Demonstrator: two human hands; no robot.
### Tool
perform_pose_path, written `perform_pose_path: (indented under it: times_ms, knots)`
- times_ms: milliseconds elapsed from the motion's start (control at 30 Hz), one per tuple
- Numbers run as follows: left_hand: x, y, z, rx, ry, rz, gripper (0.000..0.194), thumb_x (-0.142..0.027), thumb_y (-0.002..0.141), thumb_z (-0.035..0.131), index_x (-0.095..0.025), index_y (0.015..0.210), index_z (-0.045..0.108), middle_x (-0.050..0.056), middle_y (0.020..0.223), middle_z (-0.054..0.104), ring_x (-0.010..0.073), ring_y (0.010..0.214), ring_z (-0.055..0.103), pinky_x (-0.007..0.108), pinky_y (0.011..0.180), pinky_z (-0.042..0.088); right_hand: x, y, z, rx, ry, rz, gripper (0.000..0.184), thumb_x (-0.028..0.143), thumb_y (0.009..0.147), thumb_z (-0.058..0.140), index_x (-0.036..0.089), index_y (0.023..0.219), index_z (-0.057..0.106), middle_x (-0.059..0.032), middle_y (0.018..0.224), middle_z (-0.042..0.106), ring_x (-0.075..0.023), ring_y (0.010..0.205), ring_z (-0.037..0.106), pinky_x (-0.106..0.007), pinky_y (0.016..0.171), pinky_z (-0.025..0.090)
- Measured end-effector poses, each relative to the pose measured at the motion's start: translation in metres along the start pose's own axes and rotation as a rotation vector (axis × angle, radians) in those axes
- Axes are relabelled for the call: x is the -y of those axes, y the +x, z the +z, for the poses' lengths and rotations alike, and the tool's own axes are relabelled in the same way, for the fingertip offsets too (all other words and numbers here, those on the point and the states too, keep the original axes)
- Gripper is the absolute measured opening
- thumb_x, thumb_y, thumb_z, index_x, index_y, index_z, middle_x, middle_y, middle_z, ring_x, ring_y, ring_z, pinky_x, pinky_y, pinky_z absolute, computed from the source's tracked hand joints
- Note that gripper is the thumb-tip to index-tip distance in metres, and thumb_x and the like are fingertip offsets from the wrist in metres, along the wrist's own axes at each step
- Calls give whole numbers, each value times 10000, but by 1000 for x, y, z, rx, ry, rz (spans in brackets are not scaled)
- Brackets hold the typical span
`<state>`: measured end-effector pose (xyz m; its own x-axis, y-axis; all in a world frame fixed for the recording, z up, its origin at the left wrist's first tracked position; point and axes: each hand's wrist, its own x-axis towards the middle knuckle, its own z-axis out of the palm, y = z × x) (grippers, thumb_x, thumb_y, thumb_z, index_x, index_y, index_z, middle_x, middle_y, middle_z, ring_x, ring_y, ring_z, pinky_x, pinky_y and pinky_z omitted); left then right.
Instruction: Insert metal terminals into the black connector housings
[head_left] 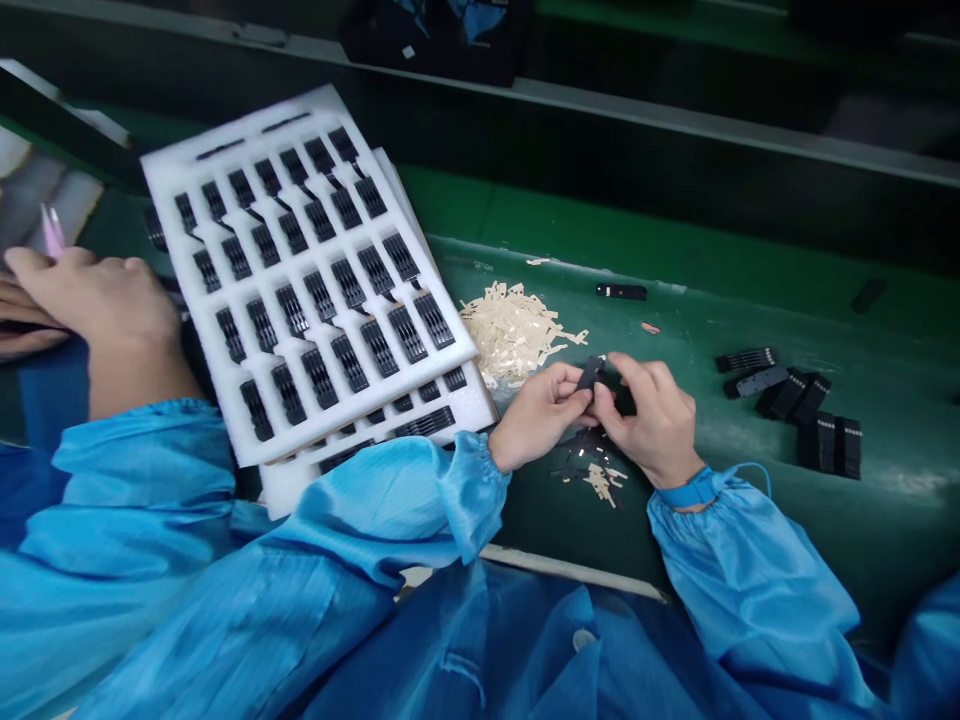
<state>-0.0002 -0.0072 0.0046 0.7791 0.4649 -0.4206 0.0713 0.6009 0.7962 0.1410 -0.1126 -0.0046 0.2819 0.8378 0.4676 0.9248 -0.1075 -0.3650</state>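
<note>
The black piece (591, 372) is up between your two hands. Your left hand (536, 418) comes at it from the near left, and its thumb and fingers pinch the near end. Your right hand (654, 418) is on the right side of it. Its thumb and pointing finger are bent, with a gap between them, and both tips are right by the piece. I cannot tell if they press on it. The long way of the piece seems to run from near left to far right, so its far end leans toward your right pointing finger. Both hands are close to it, but the left has the firmer hold.

Just under your hands is a little heap of black bits (589, 442), with some cream bits (601, 483) on its near side. A big pile of cream strips (517, 330) sits just past your left hand, on the far left. The white tray (171, 166) is on the left, on top of a lower tray (478, 405). Your left sleeve (420, 495) lies across the lower tray's near side, so that side is tight. To the right there is more room: green table (750, 440) shows between your right hand and the black blocks (826, 445).
</note>
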Motion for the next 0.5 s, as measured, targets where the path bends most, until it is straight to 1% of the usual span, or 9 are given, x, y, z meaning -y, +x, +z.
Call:
perform_pose_path:
  times_ms: [67, 167, 233, 300, 367, 433, 500]
  knots:
    - [-2, -1, 0, 13, -19, -1, 198, -229, 903, 694, -135, 1030, 575, 52, 921, 760, 107, 761, 732, 265, 781, 600, -2, 2, -4, -44, 51, 66, 356, 272, 922, 613, 224, 1272, 653, -55, 849, 664, -172, 651, 582, -310, 625, 492]
    - [-5, -2, 1, 38, -44, 21, 314, -239, 899, 696, -167, 1161, 539, 48, 919, 764, 134, 766, 749, 280, 760, 602, 0, 5, -9, -131, 170, 183, 277, 250, 955, 559, 223, 1205, 674, -29, 760, 602, -161, 576, 512, -311, 564, 464]
    - [-7, -3, 2, 30, -52, 26, 323, -274, 901, 694, -179, 1154, 516, 28, 859, 756, 144, 743, 753, 284, 740, 604, 3, 7, -9, -147, 207, 219, 233, 249, 962, 555, 220, 1154, 684, -28, 757, 598, -157, 572, 513, -310, 553, 458]
    - [-8, -4, 2, 10, -50, 20, 281, -341, 914, 675, -185, 1059, 491, 18, 802, 748, 151, 720, 752, 288, 720, 602, 6, 7, -8, -132, 231, 221, 206, 251, 964, 558, 223, 1124, 686, -32, 770, 614, -158, 582, 532, -311, 556, 466]
    - [-7, -4, 3, -1, -34, 25, 280, -393, 931, 641, -195, 989, 452, 14, 767, 742, 152, 702, 745, 287, 698, 593, 9, 6, -6, -97, 250, 215, 172, 257, 965, 560, 233, 1076, 689, -40, 785, 632, -164, 597, 550, -316, 567, 478]
    - [-4, -3, 3, 2, 16, 48, 255, -386, 947, 611, -194, 969, 443, 15, 763, 732, 146, 708, 733, 274, 680, 579, 13, 5, -5, -63, 281, 212, 135, 252, 960, 567, 242, 1022, 687, -42, 797, 639, -162, 604, 558, -314, 566, 479]
    - [1, -2, 1, -5, 114, 85, 196, -332, 958, 587, -184, 1005, 466, 14, 787, 717, 135, 733, 715, 245, 654, 556, 16, 3, -4, -38, 316, 211, 114, 231, 940, 589, 243, 1011, 678, -33, 802, 628, -149, 596, 546, -303, 562, 471]
